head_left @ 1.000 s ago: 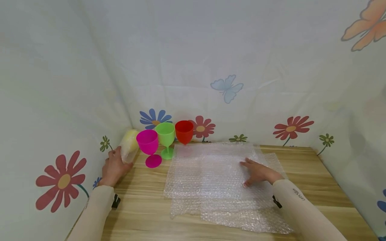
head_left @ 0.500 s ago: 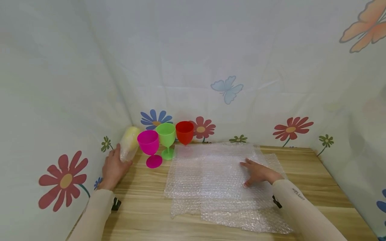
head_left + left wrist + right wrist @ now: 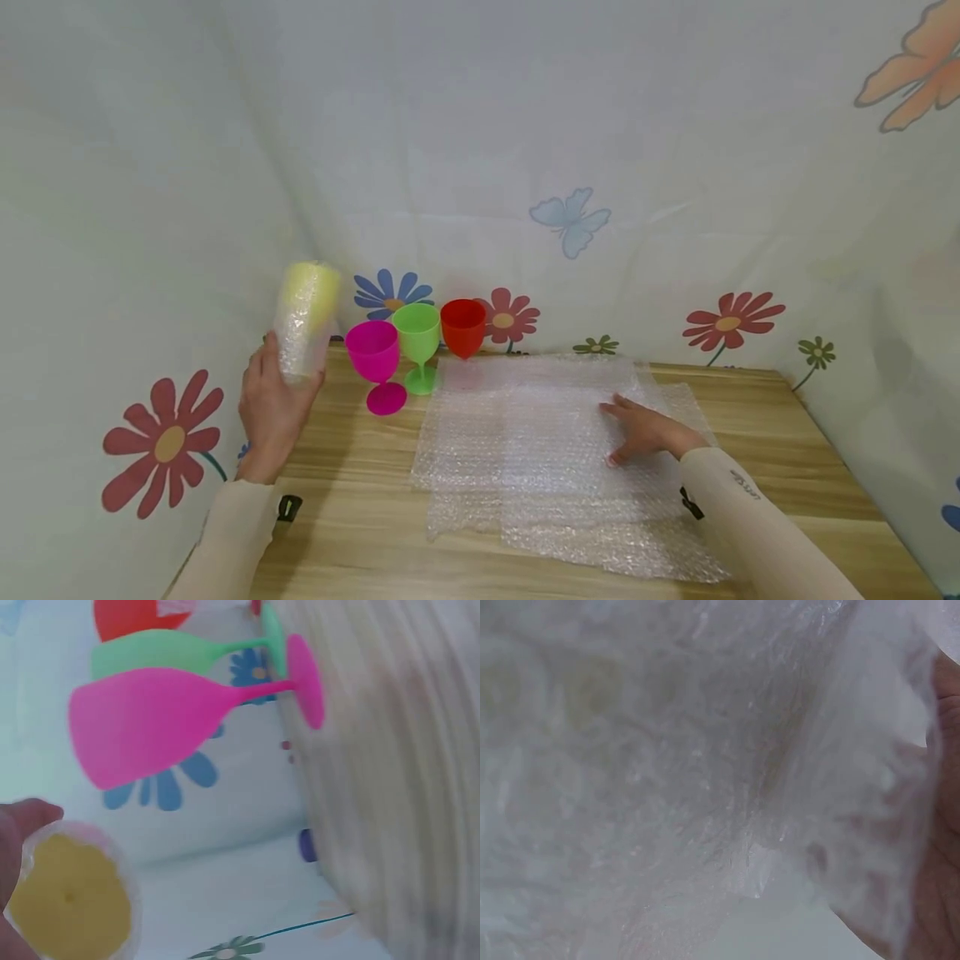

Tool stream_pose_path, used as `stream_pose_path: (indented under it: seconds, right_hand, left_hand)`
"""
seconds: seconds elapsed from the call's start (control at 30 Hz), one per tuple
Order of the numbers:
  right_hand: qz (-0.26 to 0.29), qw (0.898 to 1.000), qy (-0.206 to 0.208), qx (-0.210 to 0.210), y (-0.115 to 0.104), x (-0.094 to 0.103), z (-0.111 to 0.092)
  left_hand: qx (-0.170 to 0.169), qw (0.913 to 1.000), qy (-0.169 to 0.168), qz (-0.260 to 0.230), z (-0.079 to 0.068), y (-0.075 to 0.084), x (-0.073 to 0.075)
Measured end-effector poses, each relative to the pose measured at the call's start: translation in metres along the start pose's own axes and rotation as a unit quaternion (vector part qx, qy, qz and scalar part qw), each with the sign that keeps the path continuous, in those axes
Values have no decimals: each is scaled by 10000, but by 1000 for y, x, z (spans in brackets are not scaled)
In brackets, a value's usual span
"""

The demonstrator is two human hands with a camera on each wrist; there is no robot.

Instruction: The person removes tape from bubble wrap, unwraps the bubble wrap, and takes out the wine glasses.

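A yellow goblet rolled in bubble wrap (image 3: 307,312) is upright in my left hand (image 3: 273,412), whose fingers and thumb grip its lower end above the table's far left corner. In the left wrist view its round yellow end (image 3: 71,900) shows, ringed by clear wrap. My right hand (image 3: 645,429) rests with spread fingers on the right part of several overlapping bubble wrap sheets (image 3: 540,475). Up close in the right wrist view, a loose fold of wrap (image 3: 855,825) partly covers that hand.
Magenta (image 3: 372,354), green (image 3: 417,333) and red (image 3: 463,325) goblets stand in a row, just right of my left hand. Wrap partly hides the red one's lower part. Flower-printed cloth walls (image 3: 480,125) enclose the wood-grain table (image 3: 360,533) at back and sides.
My left hand has lifted the bubble-wrapped goblet from the far left corner and brought it upright. My right hand and the sheets stay in place.
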State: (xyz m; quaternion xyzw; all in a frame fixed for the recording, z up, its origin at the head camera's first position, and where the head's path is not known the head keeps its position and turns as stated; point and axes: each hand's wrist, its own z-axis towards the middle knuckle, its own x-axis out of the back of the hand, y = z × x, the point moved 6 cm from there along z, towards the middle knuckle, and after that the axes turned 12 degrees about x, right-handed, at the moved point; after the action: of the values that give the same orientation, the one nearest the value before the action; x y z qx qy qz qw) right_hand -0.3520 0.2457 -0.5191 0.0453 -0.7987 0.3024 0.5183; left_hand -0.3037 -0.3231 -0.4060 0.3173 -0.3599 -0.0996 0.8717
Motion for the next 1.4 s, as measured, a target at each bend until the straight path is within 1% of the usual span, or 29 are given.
stream_pose_path:
  seconds: [0.07,0.13,0.23,0.3,0.43,0.53,0.6,0.73,0.8,0.9,1.0,1.2,1.4]
  right_hand:
    - [-3,10000,3,14,0,1,0]
    - [4,10000,3,12,0,2,0]
    - [-8,10000,14,7,1,2,0]
    - [18,10000,23,17,0,1,-1]
    - [124,9999,22,45,0,-1,-2]
    - [136,9999,-1,74,0,-4,-3]
    - [90,9999,24,89,1,-3,-4]
    - [3,9999,71,95,2,-1,-5]
    - [3,9999,56,100,2,-1,-4]
    - [10,9999,2,120,1,-1,-2]
    - [17,9999,-2,143,-1,1,-1]
    - [-122,9998,46,170,-1,3,-2]
    - [-7,9998,30,186,2,0,0]
  left_hand:
    - [-106,9994,274,-181,-1,8,9]
    - [-182,9984,431,-304,-3,15,17]
    - [-311,9980,460,-310,-8,28,25]
    - [-445,9973,480,-334,-13,40,32]
    - [-926,9934,521,-435,-26,69,43]
    - [-1265,9890,511,-576,-37,88,43]
    - [-1446,9861,443,-687,-46,99,37]
    - [-1697,9820,38,-830,-67,120,15]
    - [-1764,9808,-223,-805,-78,128,2]
    - [-1799,9793,-519,-773,-95,138,-14]
    - [-1832,9772,-848,-664,-108,147,-30]
    - [-1745,9725,-1439,-563,-123,156,-55]
    - [-1414,9699,-1947,-365,-136,159,-74]
